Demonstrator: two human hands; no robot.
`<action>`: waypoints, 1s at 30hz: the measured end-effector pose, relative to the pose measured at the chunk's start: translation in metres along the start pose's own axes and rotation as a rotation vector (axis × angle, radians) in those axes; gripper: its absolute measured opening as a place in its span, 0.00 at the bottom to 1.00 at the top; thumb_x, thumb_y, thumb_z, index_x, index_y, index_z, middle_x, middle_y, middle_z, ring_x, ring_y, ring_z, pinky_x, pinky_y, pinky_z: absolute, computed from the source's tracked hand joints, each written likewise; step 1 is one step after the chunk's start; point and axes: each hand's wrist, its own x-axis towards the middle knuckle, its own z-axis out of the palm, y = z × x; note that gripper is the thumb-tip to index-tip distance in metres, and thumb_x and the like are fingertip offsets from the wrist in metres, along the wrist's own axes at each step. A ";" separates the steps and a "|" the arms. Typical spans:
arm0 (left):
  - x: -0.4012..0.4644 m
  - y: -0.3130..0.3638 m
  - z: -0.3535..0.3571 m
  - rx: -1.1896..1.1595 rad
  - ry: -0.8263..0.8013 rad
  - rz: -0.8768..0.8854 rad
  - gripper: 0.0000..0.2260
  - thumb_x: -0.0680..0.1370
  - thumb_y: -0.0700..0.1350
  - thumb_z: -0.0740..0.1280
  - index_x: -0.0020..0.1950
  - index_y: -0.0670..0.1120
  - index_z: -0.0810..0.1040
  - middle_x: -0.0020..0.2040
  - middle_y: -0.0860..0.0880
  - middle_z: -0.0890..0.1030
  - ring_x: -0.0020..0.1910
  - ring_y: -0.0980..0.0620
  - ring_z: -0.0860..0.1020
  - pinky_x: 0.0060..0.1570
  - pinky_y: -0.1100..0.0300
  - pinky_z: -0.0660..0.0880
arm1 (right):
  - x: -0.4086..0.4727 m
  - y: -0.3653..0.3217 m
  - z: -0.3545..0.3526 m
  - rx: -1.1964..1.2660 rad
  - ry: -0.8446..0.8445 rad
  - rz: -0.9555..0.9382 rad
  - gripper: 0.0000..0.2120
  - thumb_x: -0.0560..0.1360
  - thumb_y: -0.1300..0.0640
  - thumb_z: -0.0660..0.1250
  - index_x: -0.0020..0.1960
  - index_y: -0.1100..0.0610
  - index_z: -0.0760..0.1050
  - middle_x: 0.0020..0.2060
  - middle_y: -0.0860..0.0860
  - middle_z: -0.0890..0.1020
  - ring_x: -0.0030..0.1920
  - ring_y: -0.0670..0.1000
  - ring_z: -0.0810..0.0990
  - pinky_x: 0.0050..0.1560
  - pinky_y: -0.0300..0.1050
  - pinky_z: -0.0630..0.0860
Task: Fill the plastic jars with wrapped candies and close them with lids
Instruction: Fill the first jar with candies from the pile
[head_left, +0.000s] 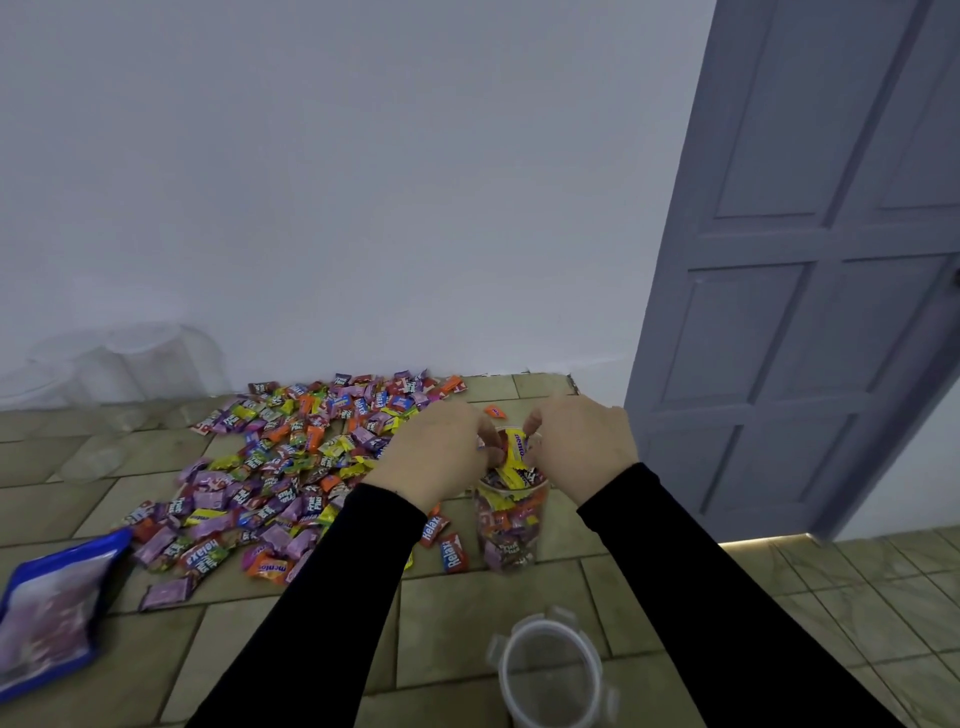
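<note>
Directly under both hands (509, 441) — jar (511, 525), candies heaped.

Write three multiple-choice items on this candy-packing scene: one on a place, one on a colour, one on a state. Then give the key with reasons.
1. Where does the clear lid lie?
A. on the jar
B. on the floor tiles nearer the camera than the jar
C. against the door

2. What colour is the candy wrapper sticking up at the jar's mouth?
A. yellow
B. white
C. black

3. How full is the plastic jar under the hands?
A. empty
B. a single layer of candy
C. filled about to the rim

Key: B, the lid rests on the tiles in the foreground; A, a yellow wrapper stands between the left hand and right hand; C, candies show through the clear wall up to the top.
</note>
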 end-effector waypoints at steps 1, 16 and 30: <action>-0.001 0.001 0.001 0.006 0.014 -0.003 0.07 0.77 0.49 0.68 0.53 0.52 0.83 0.58 0.51 0.80 0.59 0.51 0.75 0.57 0.56 0.72 | 0.000 0.000 0.000 -0.007 0.000 -0.017 0.08 0.76 0.56 0.64 0.54 0.49 0.78 0.51 0.48 0.81 0.54 0.52 0.79 0.45 0.44 0.65; 0.000 -0.002 0.004 -0.117 0.049 -0.049 0.09 0.78 0.45 0.67 0.55 0.52 0.83 0.60 0.51 0.80 0.58 0.52 0.76 0.55 0.61 0.69 | -0.003 0.002 -0.003 -0.034 -0.029 -0.070 0.11 0.77 0.58 0.62 0.58 0.50 0.77 0.52 0.49 0.81 0.54 0.53 0.79 0.47 0.45 0.65; -0.019 -0.022 -0.023 -0.165 0.386 -0.174 0.10 0.78 0.45 0.64 0.56 0.52 0.82 0.54 0.53 0.82 0.44 0.56 0.75 0.48 0.63 0.70 | 0.010 -0.040 -0.037 0.401 0.024 -0.247 0.13 0.76 0.48 0.64 0.56 0.53 0.79 0.53 0.50 0.81 0.56 0.52 0.78 0.55 0.47 0.75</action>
